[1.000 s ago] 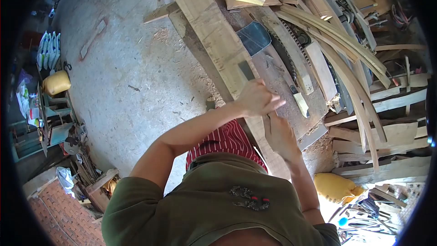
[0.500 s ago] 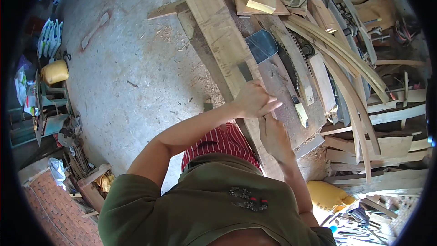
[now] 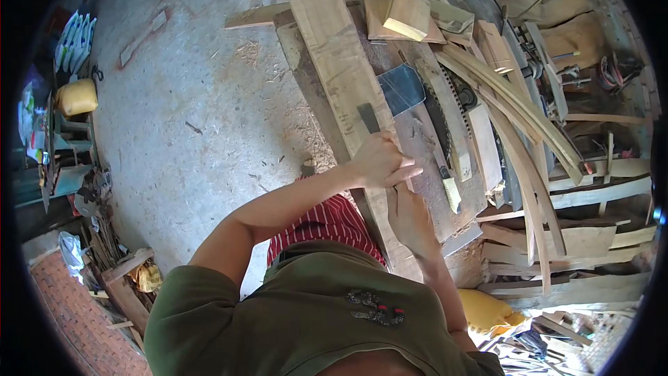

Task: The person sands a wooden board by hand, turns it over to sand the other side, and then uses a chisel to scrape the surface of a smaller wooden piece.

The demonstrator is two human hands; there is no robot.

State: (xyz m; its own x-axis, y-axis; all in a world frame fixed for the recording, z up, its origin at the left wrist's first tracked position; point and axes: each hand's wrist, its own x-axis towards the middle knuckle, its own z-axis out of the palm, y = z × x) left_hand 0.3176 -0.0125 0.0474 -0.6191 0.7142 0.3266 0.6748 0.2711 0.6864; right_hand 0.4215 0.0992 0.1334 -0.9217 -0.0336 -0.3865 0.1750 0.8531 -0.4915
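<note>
A long pale plank point(image 3: 337, 56) lies lengthwise on the dark workbench point(image 3: 417, 132). My left hand point(image 3: 379, 160) is closed around a tool whose flat dark blade point(image 3: 368, 118) sticks out past the fingers, over the plank. Just behind it, my right hand point(image 3: 415, 223) is closed at the rear of the same tool, close to my left thumb; the handle is mostly hidden by both hands. Right of the plank are a dark blue flat piece point(image 3: 401, 89) and a saw with a pale handle point(image 3: 451, 195).
Wood blocks point(image 3: 407, 14) sit at the bench's far end. Long curved strips point(image 3: 522, 139) and a toothed blade point(image 3: 435, 97) lie to the right, with stacked boards point(image 3: 577, 237) beyond. Shavings litter the floor point(image 3: 209, 97) on the left. A yellow sack point(image 3: 490, 312) is at lower right.
The view has shifted slightly. Against the plank, the blade and both hands have moved a little forward and left, and the blade looks turned at a different angle. Both hands keep their grip.
</note>
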